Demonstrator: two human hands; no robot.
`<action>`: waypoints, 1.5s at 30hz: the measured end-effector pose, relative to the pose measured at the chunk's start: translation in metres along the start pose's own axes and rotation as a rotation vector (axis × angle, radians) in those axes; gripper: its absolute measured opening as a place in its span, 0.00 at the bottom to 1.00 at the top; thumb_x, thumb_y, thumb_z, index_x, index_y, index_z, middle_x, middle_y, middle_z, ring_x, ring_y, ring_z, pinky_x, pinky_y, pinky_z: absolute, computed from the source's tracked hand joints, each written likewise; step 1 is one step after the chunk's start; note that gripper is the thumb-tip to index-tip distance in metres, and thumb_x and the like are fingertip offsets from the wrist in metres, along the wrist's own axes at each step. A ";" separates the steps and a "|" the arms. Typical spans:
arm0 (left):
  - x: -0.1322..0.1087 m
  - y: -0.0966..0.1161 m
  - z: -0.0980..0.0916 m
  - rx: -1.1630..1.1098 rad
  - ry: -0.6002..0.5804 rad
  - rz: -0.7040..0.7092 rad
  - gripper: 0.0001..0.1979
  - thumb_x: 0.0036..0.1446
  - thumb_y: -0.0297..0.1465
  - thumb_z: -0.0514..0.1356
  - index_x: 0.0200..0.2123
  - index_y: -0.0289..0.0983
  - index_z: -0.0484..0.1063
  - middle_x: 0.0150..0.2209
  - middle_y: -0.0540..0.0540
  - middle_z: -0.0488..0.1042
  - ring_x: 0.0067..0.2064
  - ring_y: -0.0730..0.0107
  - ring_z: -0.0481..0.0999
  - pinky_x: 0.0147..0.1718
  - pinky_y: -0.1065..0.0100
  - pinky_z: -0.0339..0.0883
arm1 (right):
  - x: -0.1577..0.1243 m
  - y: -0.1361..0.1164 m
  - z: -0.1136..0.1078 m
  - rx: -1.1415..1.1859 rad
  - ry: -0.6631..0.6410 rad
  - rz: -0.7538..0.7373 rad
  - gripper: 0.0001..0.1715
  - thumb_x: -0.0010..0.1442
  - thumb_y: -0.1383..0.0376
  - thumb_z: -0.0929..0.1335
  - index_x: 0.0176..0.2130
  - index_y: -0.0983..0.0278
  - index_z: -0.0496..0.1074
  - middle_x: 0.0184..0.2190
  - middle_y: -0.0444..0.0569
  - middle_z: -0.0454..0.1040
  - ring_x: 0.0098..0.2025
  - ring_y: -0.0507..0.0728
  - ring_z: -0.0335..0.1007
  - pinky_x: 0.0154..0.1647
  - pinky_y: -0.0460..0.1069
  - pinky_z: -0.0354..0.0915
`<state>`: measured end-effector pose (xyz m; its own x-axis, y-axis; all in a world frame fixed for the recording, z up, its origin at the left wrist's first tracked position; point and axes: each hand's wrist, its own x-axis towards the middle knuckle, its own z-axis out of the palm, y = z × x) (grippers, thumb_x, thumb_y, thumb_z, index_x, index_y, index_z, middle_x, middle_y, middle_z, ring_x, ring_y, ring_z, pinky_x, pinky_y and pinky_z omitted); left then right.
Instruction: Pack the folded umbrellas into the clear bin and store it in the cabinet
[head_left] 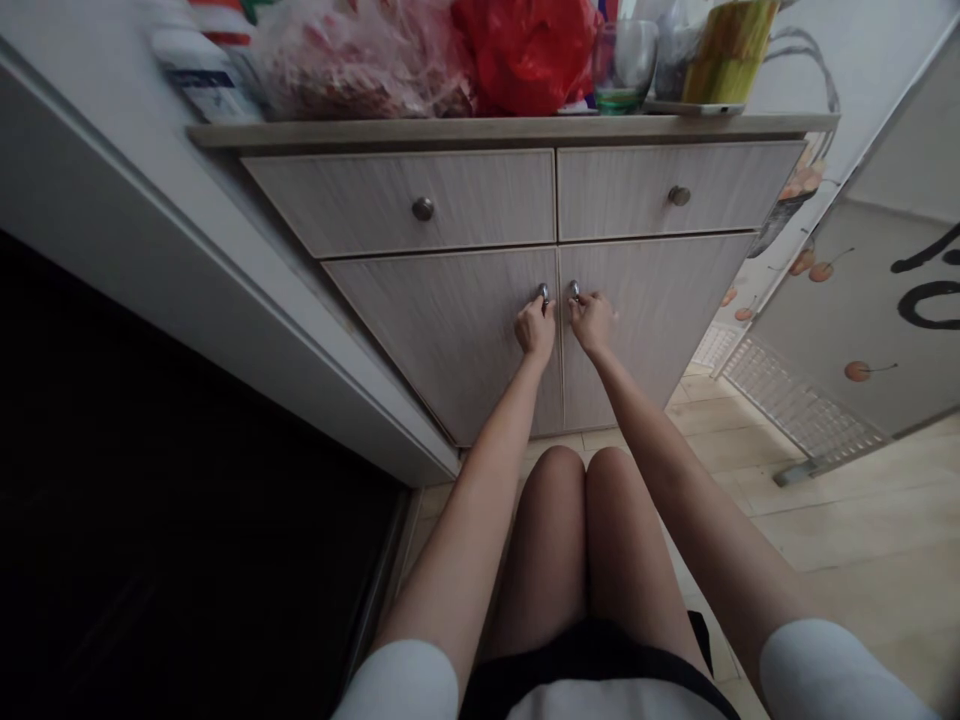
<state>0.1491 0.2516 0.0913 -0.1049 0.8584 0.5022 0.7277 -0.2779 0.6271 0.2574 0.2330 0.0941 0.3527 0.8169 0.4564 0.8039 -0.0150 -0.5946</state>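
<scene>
Before me stands a pale wood-grain cabinet with two drawers above two doors. My left hand (535,325) is closed on the metal knob (543,291) of the left door (442,320). On the right door (652,300), my right hand (592,320) pinches the matching knob (575,288). Both doors are shut, with a thin seam between them. The left drawer (352,205) and the right drawer (622,195) are closed too, each with a round knob. My fingertips hide the lower parts of the door knobs.
On the cabinet top (420,132) are a white bottle (199,75), a clear plastic bag (360,60), a red bag (529,55), a glass (624,65) and a yellow container (727,50). A cherry-patterned panel (847,300) stands right; a dark opening (150,500) lies left.
</scene>
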 end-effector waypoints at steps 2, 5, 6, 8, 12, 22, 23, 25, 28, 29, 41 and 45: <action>0.001 0.000 0.001 0.019 -0.002 0.003 0.12 0.67 0.34 0.57 0.42 0.35 0.79 0.42 0.33 0.80 0.43 0.56 0.79 0.42 0.64 0.65 | -0.001 0.000 0.000 -0.003 -0.001 -0.001 0.21 0.70 0.58 0.61 0.49 0.63 0.79 0.47 0.58 0.75 0.49 0.62 0.70 0.52 0.58 0.60; 0.000 0.001 0.002 0.026 0.001 0.008 0.13 0.68 0.34 0.56 0.43 0.34 0.79 0.42 0.33 0.80 0.43 0.57 0.78 0.43 0.63 0.65 | -0.001 0.000 -0.001 -0.004 -0.008 0.005 0.21 0.70 0.58 0.61 0.49 0.63 0.79 0.48 0.59 0.76 0.48 0.63 0.70 0.51 0.57 0.61; 0.000 0.002 0.001 0.025 0.000 0.010 0.13 0.68 0.33 0.56 0.43 0.34 0.79 0.43 0.34 0.80 0.43 0.57 0.78 0.43 0.63 0.65 | 0.000 0.000 -0.001 0.000 -0.013 0.009 0.21 0.70 0.58 0.62 0.50 0.64 0.79 0.48 0.59 0.76 0.48 0.63 0.71 0.51 0.57 0.61; 0.001 0.003 -0.001 0.025 -0.018 0.019 0.13 0.68 0.33 0.55 0.44 0.35 0.79 0.42 0.34 0.80 0.44 0.57 0.78 0.45 0.63 0.65 | 0.003 0.001 -0.003 0.025 -0.046 0.018 0.22 0.70 0.57 0.63 0.51 0.65 0.79 0.48 0.60 0.77 0.48 0.63 0.72 0.50 0.55 0.62; 0.004 0.004 -0.023 0.046 -0.142 0.067 0.13 0.65 0.36 0.60 0.45 0.33 0.79 0.42 0.35 0.80 0.46 0.58 0.78 0.45 0.64 0.66 | 0.006 0.011 -0.017 0.144 -0.167 0.023 0.26 0.66 0.53 0.67 0.54 0.68 0.77 0.41 0.59 0.78 0.45 0.62 0.74 0.45 0.52 0.64; -0.064 -0.030 -0.184 -0.583 -0.859 -0.199 0.29 0.55 0.35 0.68 0.60 0.36 0.72 0.14 0.57 0.63 0.15 0.76 0.60 0.19 0.72 0.55 | -0.102 0.083 -0.177 0.635 -1.096 -0.219 0.38 0.65 0.50 0.68 0.67 0.66 0.64 0.22 0.36 0.53 0.23 0.48 0.47 0.24 0.45 0.47; -0.073 -0.034 -0.193 -0.761 -0.856 -0.251 0.29 0.57 0.35 0.67 0.61 0.38 0.71 0.12 0.58 0.59 0.13 0.76 0.57 0.17 0.72 0.54 | -0.110 0.088 -0.190 0.683 -1.188 -0.287 0.38 0.65 0.51 0.69 0.67 0.65 0.64 0.21 0.36 0.52 0.23 0.48 0.46 0.24 0.45 0.46; -0.088 -0.038 -0.200 -1.098 -0.754 -0.370 0.28 0.62 0.38 0.62 0.64 0.42 0.68 0.11 0.61 0.51 0.10 0.77 0.51 0.15 0.72 0.50 | -0.117 0.093 -0.204 0.863 -1.299 -0.405 0.43 0.63 0.53 0.71 0.70 0.64 0.59 0.20 0.34 0.50 0.21 0.48 0.46 0.24 0.46 0.47; -0.098 -0.036 -0.185 -1.396 -0.456 -0.445 0.26 0.65 0.45 0.56 0.66 0.53 0.63 0.12 0.62 0.46 0.09 0.80 0.42 0.13 0.73 0.44 | -0.115 0.087 -0.194 1.218 -1.213 -0.446 0.58 0.57 0.51 0.75 0.74 0.56 0.45 0.16 0.31 0.48 0.18 0.49 0.44 0.22 0.46 0.47; -0.099 -0.033 -0.176 -1.425 -0.368 -0.430 0.26 0.65 0.46 0.56 0.65 0.57 0.62 0.13 0.62 0.47 0.10 0.81 0.40 0.13 0.73 0.42 | -0.112 0.080 -0.186 1.297 -1.129 -0.398 0.62 0.55 0.50 0.75 0.74 0.52 0.41 0.16 0.30 0.47 0.17 0.49 0.42 0.21 0.46 0.46; -0.112 0.003 -0.087 -1.309 -0.118 -0.250 0.22 0.71 0.43 0.47 0.63 0.50 0.68 0.19 0.58 0.39 0.18 0.73 0.40 0.22 0.69 0.53 | -0.098 0.022 -0.087 1.519 -0.472 0.148 0.44 0.61 0.57 0.68 0.71 0.47 0.49 0.18 0.31 0.38 0.20 0.50 0.29 0.22 0.47 0.41; -0.114 -0.001 -0.079 -1.357 -0.155 -0.257 0.21 0.71 0.41 0.48 0.62 0.52 0.69 0.20 0.58 0.36 0.18 0.73 0.38 0.20 0.69 0.50 | -0.103 0.034 -0.077 1.601 -0.540 0.118 0.44 0.59 0.59 0.69 0.69 0.45 0.51 0.18 0.30 0.36 0.19 0.49 0.29 0.23 0.47 0.39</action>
<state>0.1070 0.1194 0.0807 0.0065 0.9625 0.2712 -0.5292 -0.2268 0.8176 0.2852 0.1038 0.0775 -0.0925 0.9484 0.3033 -0.5883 0.1937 -0.7851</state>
